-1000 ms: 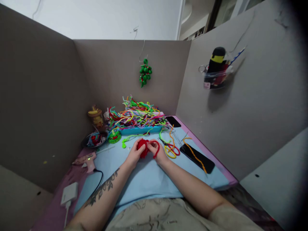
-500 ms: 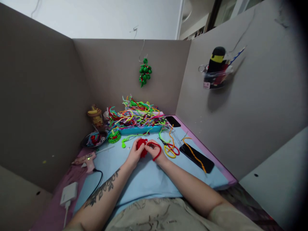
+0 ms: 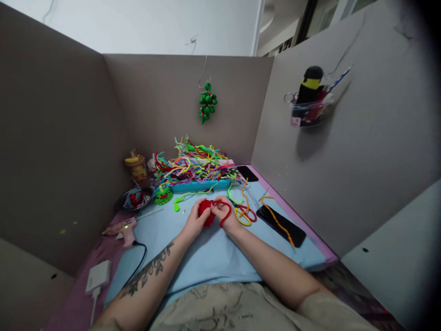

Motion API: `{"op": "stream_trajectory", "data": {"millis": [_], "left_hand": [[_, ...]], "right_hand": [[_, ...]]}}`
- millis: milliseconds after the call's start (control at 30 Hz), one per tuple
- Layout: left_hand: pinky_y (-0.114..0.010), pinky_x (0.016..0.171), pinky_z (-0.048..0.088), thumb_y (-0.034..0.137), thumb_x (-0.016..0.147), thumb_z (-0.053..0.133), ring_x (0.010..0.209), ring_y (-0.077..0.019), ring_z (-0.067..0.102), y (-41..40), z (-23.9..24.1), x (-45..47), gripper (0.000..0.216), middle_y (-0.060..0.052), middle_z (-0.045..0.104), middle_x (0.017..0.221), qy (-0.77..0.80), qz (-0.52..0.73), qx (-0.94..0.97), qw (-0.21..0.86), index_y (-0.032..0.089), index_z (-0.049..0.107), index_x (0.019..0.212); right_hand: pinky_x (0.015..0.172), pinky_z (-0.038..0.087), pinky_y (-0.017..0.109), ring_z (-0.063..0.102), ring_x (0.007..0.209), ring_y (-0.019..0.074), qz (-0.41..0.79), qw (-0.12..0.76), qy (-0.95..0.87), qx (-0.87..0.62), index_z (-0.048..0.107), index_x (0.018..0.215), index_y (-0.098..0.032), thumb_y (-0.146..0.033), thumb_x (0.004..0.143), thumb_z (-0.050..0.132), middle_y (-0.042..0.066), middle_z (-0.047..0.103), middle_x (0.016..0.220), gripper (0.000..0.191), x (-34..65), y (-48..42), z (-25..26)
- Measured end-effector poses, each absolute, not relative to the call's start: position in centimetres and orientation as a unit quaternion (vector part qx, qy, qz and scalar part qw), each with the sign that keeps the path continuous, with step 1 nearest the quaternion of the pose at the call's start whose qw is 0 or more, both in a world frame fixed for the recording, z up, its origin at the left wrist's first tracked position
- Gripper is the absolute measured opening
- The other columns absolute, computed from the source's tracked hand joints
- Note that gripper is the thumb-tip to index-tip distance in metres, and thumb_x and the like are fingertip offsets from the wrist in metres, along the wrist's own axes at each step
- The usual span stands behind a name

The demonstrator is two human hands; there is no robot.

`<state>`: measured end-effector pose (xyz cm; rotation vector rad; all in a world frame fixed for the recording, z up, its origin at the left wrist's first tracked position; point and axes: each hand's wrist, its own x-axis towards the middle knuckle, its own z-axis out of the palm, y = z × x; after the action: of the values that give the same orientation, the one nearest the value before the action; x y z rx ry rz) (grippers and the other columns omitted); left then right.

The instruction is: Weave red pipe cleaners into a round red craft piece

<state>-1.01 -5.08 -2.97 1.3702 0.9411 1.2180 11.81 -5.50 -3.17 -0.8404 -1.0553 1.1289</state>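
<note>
My left hand (image 3: 195, 221) is closed around a rounded red fuzzy piece (image 3: 208, 218) that looks made of pipe cleaner. Its far edge is partly covered by my fingers. On the other side, my right hand (image 3: 228, 219) pinches a red pipe cleaner (image 3: 225, 204) against the piece, and the pipe cleaner's free length curves back over that hand. Both hands meet above the light blue cloth (image 3: 213, 257). Just right of my right hand lie scissors (image 3: 243, 217) with yellow and red handles.
A blue tray (image 3: 203, 186) heaped with colourful pipe cleaners (image 3: 196, 163) stands at the back. Leftward are a green face-like craft piece (image 3: 163, 196), a dark bowl (image 3: 124, 202) and a pink glue gun (image 3: 127, 232) with its cord. An orange pipe cleaner (image 3: 280, 224) crosses a black phone-like slab (image 3: 296, 234).
The red piece has shifted slightly right and turned to show more of its face. My right fingers have moved up along its edge, and the red pipe cleaner's loop has changed shape.
</note>
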Motion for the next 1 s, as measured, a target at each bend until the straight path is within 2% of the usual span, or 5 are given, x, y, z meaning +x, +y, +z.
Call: {"op": "stream_trajectory", "data": {"millis": [333, 533, 700, 833, 1000], "left_hand": [[-0.027, 0.058, 0.050, 0.055, 0.075, 0.061, 0.081, -0.0179, 0.063, -4.9, -2.2, -1.3, 0.055, -0.007, 0.061, 0.108, 0.418, 0.518, 0.384, 0.640, 0.028, 0.039, 0.118], [-0.037, 0.083, 0.049, 0.051, 0.072, 0.065, 0.106, -0.0238, 0.058, -4.5, -2.4, -1.8, 0.056, -0.011, 0.056, 0.122, 0.425, 0.523, 0.447, 0.588, 0.024, 0.045, 0.117], [-0.045, 0.110, 0.023, 0.035, 0.061, 0.077, 0.133, -0.0308, 0.034, -4.4, -1.0, -3.3, 0.049, -0.009, 0.059, 0.123, 0.368, 0.499, 0.670, 0.408, 0.024, 0.065, 0.108], [-0.043, 0.101, 0.035, 0.034, 0.069, 0.069, 0.108, -0.0302, 0.055, -4.0, -0.8, -3.8, 0.018, -0.007, 0.069, 0.090, 0.372, 0.435, 0.727, 0.381, 0.023, 0.073, 0.083], [-0.033, 0.073, 0.045, 0.034, 0.074, 0.060, 0.066, -0.0197, 0.056, -3.1, -1.2, -4.1, 0.019, -0.001, 0.060, 0.061, 0.435, 0.421, 0.683, 0.408, 0.019, 0.068, 0.067]], "right_hand": [[0.071, 0.049, 0.031, 0.063, 0.074, 0.0178, 0.566, 0.541, -0.525, -0.335, 0.061, 0.087, -0.019, -0.043, 0.070, 0.069, 0.002, 0.068, 0.078, 0.031, 11.3, -5.6, -3.4], [0.073, 0.048, 0.032, 0.063, 0.077, 0.0187, 0.452, 0.516, -0.615, -0.389, 0.066, 0.089, -0.020, -0.031, 0.076, 0.061, 0.002, 0.069, 0.083, 0.018, 12.2, -5.6, -3.0], [0.073, 0.044, 0.031, 0.059, 0.074, 0.0191, 0.264, 0.417, -0.774, -0.398, 0.070, 0.086, -0.024, -0.022, 0.076, 0.060, 0.002, 0.068, 0.077, 0.014, 14.0, -5.5, -2.4], [0.072, 0.042, 0.031, 0.057, 0.074, 0.0188, 0.235, 0.406, -0.784, -0.407, 0.070, 0.084, -0.022, -0.025, 0.076, 0.064, 0.002, 0.066, 0.075, 0.011, 14.8, -5.2, -2.5], [0.069, 0.043, 0.028, 0.056, 0.072, 0.0159, 0.312, 0.452, -0.712, -0.438, 0.068, 0.080, -0.020, -0.020, 0.074, 0.059, 0.000, 0.064, 0.075, 0.011, 15.2, -4.6, -2.9]]}}
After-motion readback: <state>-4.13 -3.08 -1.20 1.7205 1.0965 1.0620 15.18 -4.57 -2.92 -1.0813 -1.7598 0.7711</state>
